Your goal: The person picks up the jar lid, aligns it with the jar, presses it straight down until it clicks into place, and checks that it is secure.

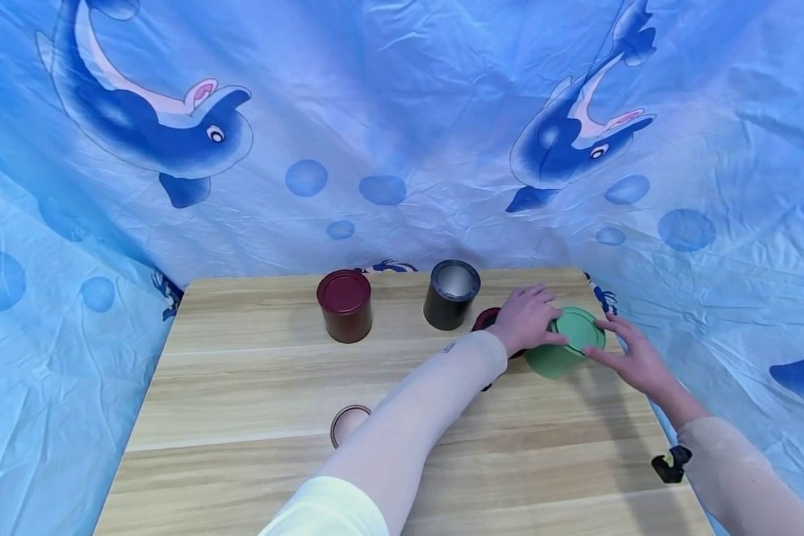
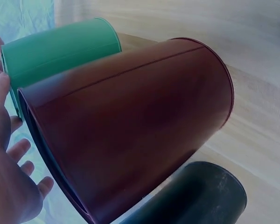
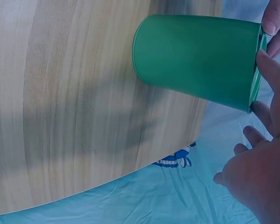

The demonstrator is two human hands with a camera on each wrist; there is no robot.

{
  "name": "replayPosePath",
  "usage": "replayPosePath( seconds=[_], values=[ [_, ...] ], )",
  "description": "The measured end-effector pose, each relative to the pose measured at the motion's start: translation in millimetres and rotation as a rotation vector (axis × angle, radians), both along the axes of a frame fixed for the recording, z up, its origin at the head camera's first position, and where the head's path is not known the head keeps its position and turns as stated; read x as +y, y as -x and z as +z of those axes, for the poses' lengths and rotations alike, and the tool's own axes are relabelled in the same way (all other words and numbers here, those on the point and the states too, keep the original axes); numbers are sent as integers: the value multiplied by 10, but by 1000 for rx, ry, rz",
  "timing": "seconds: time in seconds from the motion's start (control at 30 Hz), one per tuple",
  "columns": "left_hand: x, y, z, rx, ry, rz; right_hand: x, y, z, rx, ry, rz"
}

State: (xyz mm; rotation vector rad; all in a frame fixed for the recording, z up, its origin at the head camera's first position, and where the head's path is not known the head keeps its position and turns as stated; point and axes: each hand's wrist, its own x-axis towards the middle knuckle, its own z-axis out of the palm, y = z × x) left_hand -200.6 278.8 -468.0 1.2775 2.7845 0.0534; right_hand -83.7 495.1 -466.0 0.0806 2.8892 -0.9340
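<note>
A rimmed disc (image 1: 347,424) lies nearest, partly behind the left forearm. The green can (image 1: 553,362) stands near the table's right edge; its green lid (image 1: 578,330) hides the contents. The left hand (image 1: 525,320) and right hand (image 1: 635,357) touch opposite sides of the lid's rim, fingers spread. The red can (image 2: 130,126) is beside it, contents not visible. Farther: black can (image 1: 445,310), then lidded red can (image 1: 347,321). The green can is upright, lid up, long axis vertical. Surface: wood-grain table (image 1: 241,387). Beyond: blue dolphin-print cloth (image 1: 409,97).
</note>
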Motion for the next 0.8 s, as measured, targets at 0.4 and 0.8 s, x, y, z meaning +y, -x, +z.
replayPosePath(
  seconds=[0.4,0.8],
  values=[
    [-61,-15,31,64,30,-56,-4,3,34,93,-45,40],
    [-19,-21,71,30,68,-53,50,11,2,167,-90,90]
  ],
)
